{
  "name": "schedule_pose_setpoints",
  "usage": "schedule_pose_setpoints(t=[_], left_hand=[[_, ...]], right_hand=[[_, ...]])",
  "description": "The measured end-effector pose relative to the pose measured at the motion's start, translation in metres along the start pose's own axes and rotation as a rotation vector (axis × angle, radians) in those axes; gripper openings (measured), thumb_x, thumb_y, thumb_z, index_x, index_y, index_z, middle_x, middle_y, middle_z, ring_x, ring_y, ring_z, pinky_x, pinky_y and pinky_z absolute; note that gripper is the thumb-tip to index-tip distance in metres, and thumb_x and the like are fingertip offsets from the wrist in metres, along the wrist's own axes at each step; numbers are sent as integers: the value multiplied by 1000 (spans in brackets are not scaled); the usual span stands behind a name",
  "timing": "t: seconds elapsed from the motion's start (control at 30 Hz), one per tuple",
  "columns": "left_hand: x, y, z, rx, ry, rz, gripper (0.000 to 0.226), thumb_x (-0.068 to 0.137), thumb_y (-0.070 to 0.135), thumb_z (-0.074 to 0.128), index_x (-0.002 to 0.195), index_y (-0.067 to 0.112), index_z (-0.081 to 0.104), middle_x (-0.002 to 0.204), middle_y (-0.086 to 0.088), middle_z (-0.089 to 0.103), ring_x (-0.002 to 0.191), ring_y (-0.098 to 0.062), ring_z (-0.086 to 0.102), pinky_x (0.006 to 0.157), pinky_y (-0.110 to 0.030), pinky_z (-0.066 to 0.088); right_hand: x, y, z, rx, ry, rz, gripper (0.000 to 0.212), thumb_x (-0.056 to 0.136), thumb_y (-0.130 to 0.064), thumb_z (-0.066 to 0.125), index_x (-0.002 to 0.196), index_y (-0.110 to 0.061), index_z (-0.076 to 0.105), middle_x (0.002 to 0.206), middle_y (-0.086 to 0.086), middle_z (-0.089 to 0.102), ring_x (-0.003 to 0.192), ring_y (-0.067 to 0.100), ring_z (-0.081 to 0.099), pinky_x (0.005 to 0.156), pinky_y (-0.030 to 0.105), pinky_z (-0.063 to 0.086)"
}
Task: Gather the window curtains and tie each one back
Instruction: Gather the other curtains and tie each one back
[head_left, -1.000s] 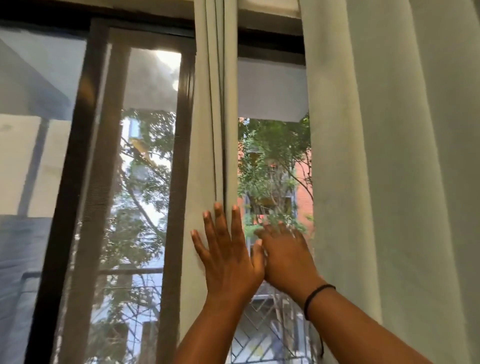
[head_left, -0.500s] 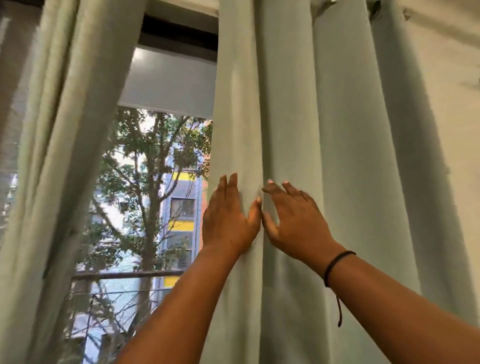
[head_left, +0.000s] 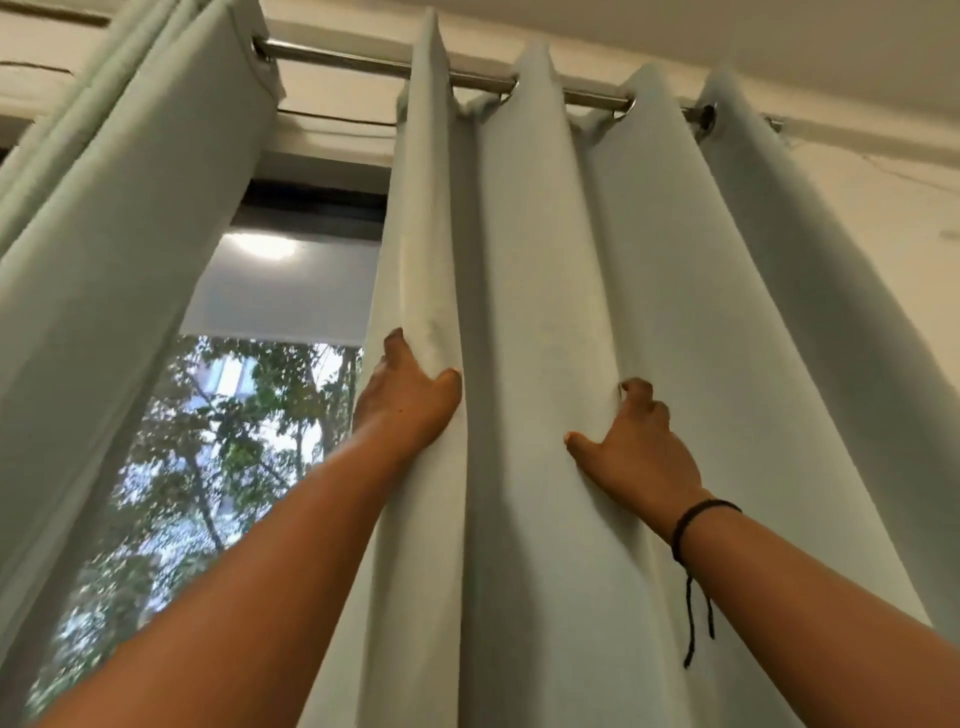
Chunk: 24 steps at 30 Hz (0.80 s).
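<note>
Left hand (head_left: 408, 400) and right hand (head_left: 636, 449) each grip a fold of the right curtain (head_left: 545, 312).

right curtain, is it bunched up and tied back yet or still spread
Partly gathered, not tied. The right curtain hangs in loose folds along the rod; the left hand and right hand grip separate folds. No tie shows.

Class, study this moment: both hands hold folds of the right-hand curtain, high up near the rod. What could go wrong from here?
1. The left hand and right hand grip separate folds of the right curtain; the outer folds may stay ungathered.
2. A hard downward tug might strain the eyelets on the rod.
3. No tie-back is visible, so the bundle may need holding one-handed.
</note>
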<state>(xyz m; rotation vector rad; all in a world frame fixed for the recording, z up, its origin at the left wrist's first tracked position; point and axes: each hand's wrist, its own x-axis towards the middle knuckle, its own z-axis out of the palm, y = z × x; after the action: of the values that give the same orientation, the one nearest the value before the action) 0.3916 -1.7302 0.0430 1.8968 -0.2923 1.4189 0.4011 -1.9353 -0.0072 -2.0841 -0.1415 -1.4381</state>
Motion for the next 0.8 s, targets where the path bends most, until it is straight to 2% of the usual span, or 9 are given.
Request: schedule_pose_setpoints(t=[0.1, 0.2, 0.27, 0.37, 0.47, 0.57, 0.7, 0.8], left_hand=[[23, 15, 17, 15, 29, 23, 73, 87, 46, 51, 146, 22, 14, 137, -12, 47, 117, -38, 50, 96, -44, 42], [33, 28, 35, 33, 39, 51, 77, 88, 50, 49, 148, 22, 9, 143, -12, 42, 125, -38, 45, 100, -44, 39], [37, 37, 46, 35, 69, 55, 76, 89, 51, 47, 148, 19, 12, 144, -12, 41, 127, -37, 43, 101, -42, 37], [41, 48, 56, 51, 152, 61, 66, 89, 53, 45, 140, 16, 27, 136, -13, 50, 120, -36, 49, 95, -41, 40], [48, 56, 57, 30, 267, 64, 53, 93, 50, 40, 128, 12, 44, 129, -16, 55, 115, -36, 52, 90, -39, 40], [54, 62, 59, -50, 349, 54, 49, 96, 44, 32, 124, 9, 52, 126, -16, 57, 113, -36, 53, 95, -41, 42], [56, 82, 83, -97, 352, 12, 50, 98, 43, 28, 125, 9, 52, 128, -15, 56, 115, -36, 51, 102, -46, 40], [56, 110, 115, -187, 340, 26, 46, 99, 39, 29, 121, 7, 55, 127, -15, 56, 116, -34, 51, 101, -41, 40]], right_hand=[[30, 2, 6, 148, 4, 11, 76, 83, -43, 61, 138, -13, 18, 115, 7, 56, 90, 27, 59, 68, 31, 44], [53, -1, 6, 162, 15, -31, 66, 85, -40, 58, 135, -11, 26, 95, 0, 54, 77, 21, 54, 62, 30, 41], [66, 0, 4, 166, 27, -72, 57, 86, -41, 56, 129, -11, 35, 95, 0, 55, 77, 20, 54, 60, 30, 41], [81, 2, 3, 157, 14, -139, 43, 87, -40, 53, 118, -10, 44, 97, 1, 58, 78, 20, 56, 63, 31, 44], [91, 10, 2, 153, -18, -203, 23, 88, -30, 50, 103, -12, 48, 88, 0, 56, 70, 15, 52, 55, 28, 39], [101, 25, -1, 162, -41, -261, 7, 86, -20, 49, 91, -15, 47, 80, -2, 52, 64, 12, 47, 50, 25, 33], [114, 51, -12, 153, -53, -316, 3, 83, -12, 46, 83, -15, 45, 77, -2, 53, 63, 15, 49, 51, 26, 35], [124, 76, -27, 126, -56, -338, 6, 84, -11, 45, 82, -16, 45, 74, -3, 50, 64, 16, 48, 51, 26, 35]])
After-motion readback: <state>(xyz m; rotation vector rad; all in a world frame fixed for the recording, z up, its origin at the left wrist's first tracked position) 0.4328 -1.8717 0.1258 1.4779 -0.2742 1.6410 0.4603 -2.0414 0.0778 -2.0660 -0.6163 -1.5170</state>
